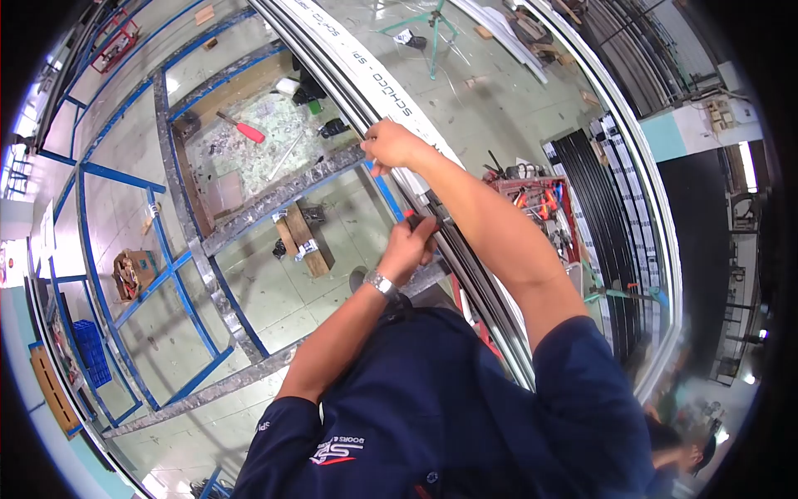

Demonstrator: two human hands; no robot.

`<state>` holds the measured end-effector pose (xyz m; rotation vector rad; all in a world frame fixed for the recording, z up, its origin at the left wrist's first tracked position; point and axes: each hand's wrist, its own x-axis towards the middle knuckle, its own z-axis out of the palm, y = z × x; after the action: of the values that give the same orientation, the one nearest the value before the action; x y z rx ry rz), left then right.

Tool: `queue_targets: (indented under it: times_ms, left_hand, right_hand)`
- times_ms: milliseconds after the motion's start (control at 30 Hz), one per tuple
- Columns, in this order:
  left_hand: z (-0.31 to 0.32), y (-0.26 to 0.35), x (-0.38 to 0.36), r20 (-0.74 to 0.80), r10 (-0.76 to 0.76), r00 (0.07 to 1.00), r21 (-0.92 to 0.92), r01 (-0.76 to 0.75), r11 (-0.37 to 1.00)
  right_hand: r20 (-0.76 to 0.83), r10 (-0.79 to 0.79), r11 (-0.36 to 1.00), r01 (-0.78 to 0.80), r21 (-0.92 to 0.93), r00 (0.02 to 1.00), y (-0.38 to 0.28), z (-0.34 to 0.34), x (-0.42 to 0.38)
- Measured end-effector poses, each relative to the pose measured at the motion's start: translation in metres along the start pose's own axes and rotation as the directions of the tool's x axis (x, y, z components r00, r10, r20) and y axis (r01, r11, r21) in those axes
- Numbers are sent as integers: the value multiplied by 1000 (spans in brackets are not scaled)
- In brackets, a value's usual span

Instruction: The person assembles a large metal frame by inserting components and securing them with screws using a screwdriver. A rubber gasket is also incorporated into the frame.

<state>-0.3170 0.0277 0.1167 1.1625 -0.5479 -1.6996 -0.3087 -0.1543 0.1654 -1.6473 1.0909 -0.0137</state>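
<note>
A long metal profile (pixel 332 79) with white printed film along its side runs from the top centre down past my body. My right hand (pixel 389 148) is at the profile's edge, its fingers curled; whether they pinch anything is too small to tell. Lower down, my left hand (pixel 407 248), with a metal watch on the wrist, is closed around a small tool with a red and black end (pixel 411 215), held against the dark channels of the profile. Most of the tool is hidden by my fingers.
Blue metal frames (pixel 125 180) stand at the left, with a tray holding a red-handled tool (pixel 249 132). A red tool box (pixel 544 208) and stacked dark profiles (pixel 594 224) are at the right. Part of another person (pixel 677 453) shows at the lower right.
</note>
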Motion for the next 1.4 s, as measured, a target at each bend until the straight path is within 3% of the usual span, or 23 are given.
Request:
queue_targets:
  times_ms: [67, 100, 233, 400, 467, 533, 633, 733, 767, 900, 933, 1000, 1100, 1200, 1300, 1400]
  left_hand:
    - [3, -1, -5, -9, 33, 999, 97, -32, 995]
    - [0, -7, -6, 11, 105, 994, 203, -105, 974]
    - [-6, -27, 6, 29, 451, 892, 514, -400, 758]
    - [-5, -15, 0, 18, 379, 925, 532, -330, 780]
    - [-1, 4, -13, 19, 308, 951, 524, -272, 807]
    - [-2, 3, -13, 48, 325, 944, 644, -278, 712]
    - [-9, -27, 1, 140, 531, 836, 630, -489, 603]
    - [-9, -36, 6, 192, 638, 746, 705, -557, 439]
    - [-8, -31, 2, 184, 597, 780, 751, -504, 427]
    - [-9, -22, 0, 199, 603, 773, 755, -513, 409]
    - [-10, -21, 0, 206, 607, 767, 751, -522, 404]
    - [-9, -22, -2, 218, 638, 739, 759, -539, 365]
    - [-13, -31, 3, 240, 582, 777, 773, -515, 370]
    - [-8, -24, 0, 238, 613, 754, 791, -516, 328]
    - [-8, -19, -1, 273, 625, 731, 774, -553, 309]
    - [-8, -17, -3, 275, 610, 743, 777, -545, 314]
  right_hand:
    - [-61, -122, 992, 120, -45, 991, -16, 0, -28]
    - [-78, -202, 979, 198, -50, 976, -24, -4, -46]
    - [-204, -246, 950, 277, 144, 948, -25, -14, -116]
    - [-248, -255, 948, 292, 123, 934, -26, -11, -124]
    - [-306, -241, 968, 250, -9, 921, -31, -8, -148]
    - [-352, -221, 959, 268, 92, 910, -19, -5, -183]
    - [-493, -312, 919, 390, 60, 812, 13, 15, -246]
    - [-630, -287, 882, 456, 121, 722, 45, 46, -285]
    - [-672, -268, 861, 484, 154, 691, 52, 51, -289]
    - [-661, -347, 934, 308, -181, 665, 29, 36, -286]
    - [-637, -440, 895, 256, -365, 633, 17, 30, -285]
    - [-603, -494, 827, 124, -549, 627, 5, 24, -280]
    - [-587, -382, 804, -56, -592, 714, 14, 27, -281]
    - [-730, -83, 994, 8, -105, 679, 41, 56, -290]
    - [-769, -22, 988, 133, 83, 639, 54, 72, -290]
    - [-800, -60, 978, 197, 73, 597, 69, 81, -290]
